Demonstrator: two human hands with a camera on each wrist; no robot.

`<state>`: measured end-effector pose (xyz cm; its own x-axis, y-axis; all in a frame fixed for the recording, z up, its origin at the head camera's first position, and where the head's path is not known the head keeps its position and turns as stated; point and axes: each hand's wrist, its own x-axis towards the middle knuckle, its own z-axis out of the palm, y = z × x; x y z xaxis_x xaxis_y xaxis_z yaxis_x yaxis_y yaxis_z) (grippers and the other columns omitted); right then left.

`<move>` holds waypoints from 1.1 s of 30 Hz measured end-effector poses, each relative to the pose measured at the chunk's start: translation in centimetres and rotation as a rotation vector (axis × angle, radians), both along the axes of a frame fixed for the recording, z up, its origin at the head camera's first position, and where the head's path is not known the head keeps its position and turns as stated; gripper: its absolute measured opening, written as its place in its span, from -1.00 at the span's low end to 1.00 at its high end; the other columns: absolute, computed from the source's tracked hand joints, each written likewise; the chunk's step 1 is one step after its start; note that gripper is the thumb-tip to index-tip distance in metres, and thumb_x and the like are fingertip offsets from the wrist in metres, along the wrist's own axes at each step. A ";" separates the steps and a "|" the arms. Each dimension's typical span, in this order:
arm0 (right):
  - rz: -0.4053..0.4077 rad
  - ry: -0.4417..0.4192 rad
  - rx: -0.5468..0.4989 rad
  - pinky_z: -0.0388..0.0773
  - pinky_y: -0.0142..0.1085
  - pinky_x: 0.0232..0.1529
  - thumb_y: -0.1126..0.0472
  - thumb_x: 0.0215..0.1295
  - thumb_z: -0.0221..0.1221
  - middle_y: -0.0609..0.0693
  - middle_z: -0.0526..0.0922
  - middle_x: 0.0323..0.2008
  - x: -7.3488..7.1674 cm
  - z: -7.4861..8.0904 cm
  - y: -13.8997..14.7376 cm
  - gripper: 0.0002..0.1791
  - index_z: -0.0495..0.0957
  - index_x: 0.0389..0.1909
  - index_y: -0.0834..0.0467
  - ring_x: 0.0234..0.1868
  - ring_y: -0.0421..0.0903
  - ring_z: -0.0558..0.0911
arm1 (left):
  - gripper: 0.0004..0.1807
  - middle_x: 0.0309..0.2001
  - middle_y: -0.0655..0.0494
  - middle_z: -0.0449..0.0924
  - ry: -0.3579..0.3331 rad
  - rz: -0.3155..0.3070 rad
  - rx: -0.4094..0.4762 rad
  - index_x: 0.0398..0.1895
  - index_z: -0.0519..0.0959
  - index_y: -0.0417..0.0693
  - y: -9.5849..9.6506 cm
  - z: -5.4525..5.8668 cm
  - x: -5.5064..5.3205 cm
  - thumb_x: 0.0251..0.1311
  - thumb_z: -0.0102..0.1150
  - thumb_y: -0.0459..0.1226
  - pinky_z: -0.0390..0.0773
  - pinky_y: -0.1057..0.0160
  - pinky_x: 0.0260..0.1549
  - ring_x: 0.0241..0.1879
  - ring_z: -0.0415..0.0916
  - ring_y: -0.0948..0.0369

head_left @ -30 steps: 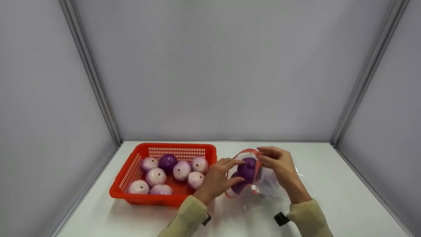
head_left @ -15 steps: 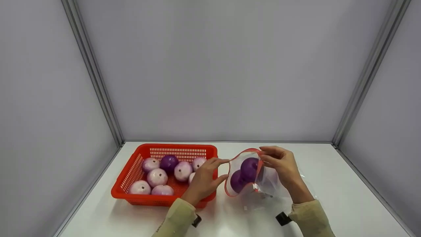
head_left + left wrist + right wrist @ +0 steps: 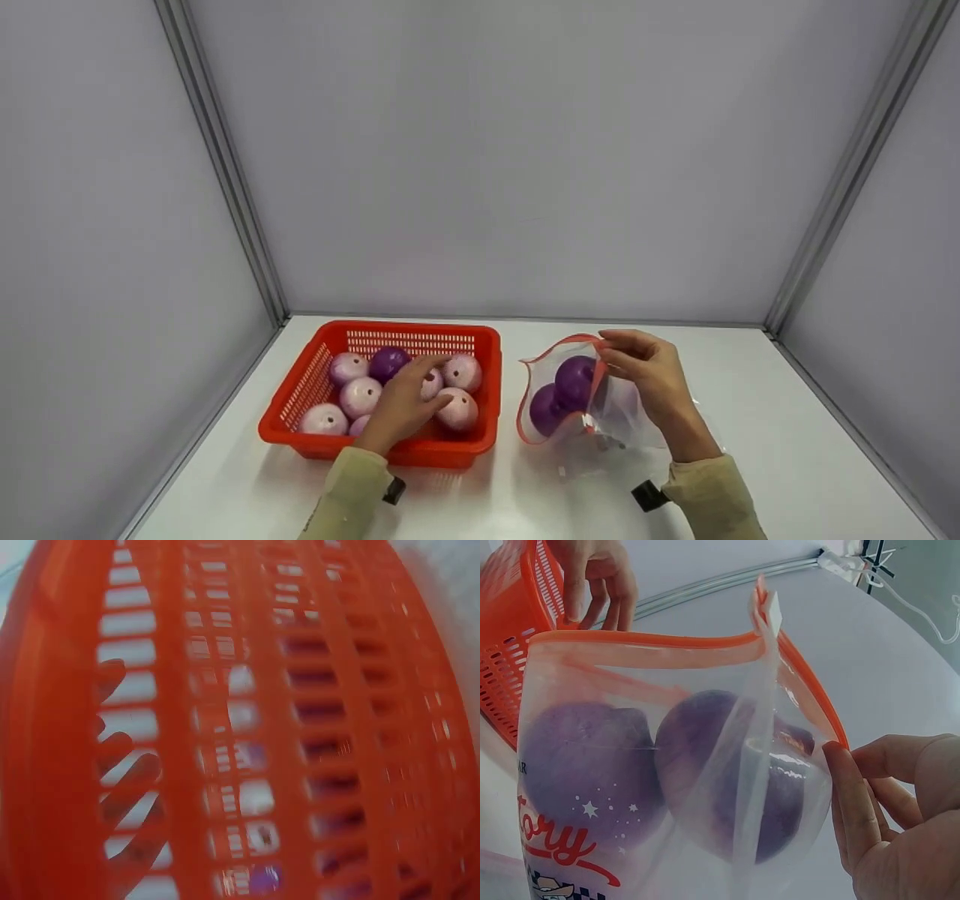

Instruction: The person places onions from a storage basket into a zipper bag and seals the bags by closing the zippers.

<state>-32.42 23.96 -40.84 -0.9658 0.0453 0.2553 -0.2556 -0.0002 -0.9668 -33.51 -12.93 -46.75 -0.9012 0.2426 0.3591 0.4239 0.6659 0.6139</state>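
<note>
In the head view my left hand [image 3: 405, 405] is over the red plastic basket [image 3: 491, 390], thumb and fingers spread around a pale onion [image 3: 430, 384] without gripping it. Other onions, mostly pinkish white plus a dark purple one [image 3: 389, 363], lie around it. Through the basket's slots, the left wrist view shows fingers [image 3: 142, 772]. My right hand [image 3: 652, 375] pinches the orange-red rim of a clear zip bag [image 3: 682, 862], whose mouth gapes toward the basket. Two purple onions [image 3: 576, 382] rest inside the bag, seen through its printed film in the right wrist view.
A white table [image 3: 787, 450] carries basket and bag side by side, with a gap between them. Grey panels [image 3: 480, 187] with metal corner posts [image 3: 225, 157] enclose the back and sides. White cables [image 3: 911, 600] show in the right wrist view.
My left hand has withdrawn from the bag's mouth and moved left over the basket. The right hand has kept its pinch on the bag's rim; the purple onions stay inside.
</note>
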 end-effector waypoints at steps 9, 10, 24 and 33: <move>-0.008 0.006 -0.003 0.76 -0.30 -0.14 0.44 0.36 0.28 -0.04 0.80 -0.24 0.1 0.2 0.1 -0.65 0.59 0.13 0.48 -0.17 -0.11 0.77 | -0.17 0.40 -0.05 0.50 -0.205 0.217 -0.149 0.51 0.37 0.03 -4.6 -0.3 0.0 0.17 0.51 -0.20 0.36 -0.30 0.40 0.35 0.46 -0.10; -0.010 0.008 0.000 0.76 -0.30 -0.14 0.44 0.36 0.28 -0.04 0.79 -0.24 0.1 0.3 0.1 -0.65 0.59 0.13 0.48 -0.18 -0.12 0.77 | -0.16 0.38 -0.08 0.51 -0.216 0.230 -0.181 0.51 0.37 0.01 -5.0 -0.2 0.0 0.15 0.53 -0.20 0.37 -0.31 0.38 0.33 0.48 -0.11; -0.018 0.015 0.016 0.75 -0.32 -0.16 0.44 0.33 0.30 -0.06 0.79 -0.28 0.2 0.3 0.5 -0.62 0.58 0.13 0.51 -0.25 -0.17 0.76 | -0.39 -0.08 0.03 0.67 -0.414 0.150 -0.283 0.10 0.67 0.03 -7.2 1.0 1.0 -0.07 0.66 -0.06 0.57 -0.09 0.10 -0.13 0.53 0.10; -0.028 0.007 0.009 0.76 -0.29 -0.17 0.44 0.32 0.32 -0.02 0.80 -0.27 0.2 0.3 0.7 -0.70 0.66 0.06 0.39 -0.24 -0.13 0.77 | -0.58 -0.07 0.10 0.66 -0.539 0.082 -0.282 0.05 0.69 0.01 -7.3 0.7 0.5 0.10 0.55 -0.16 0.51 0.02 0.04 -0.09 0.48 0.09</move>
<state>-32.23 24.63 -40.55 -0.9624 0.0696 0.2627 -0.2623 0.0152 -0.9649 -33.01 -20.19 -46.04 -0.9579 0.1838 -0.2205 0.0431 0.8514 0.5228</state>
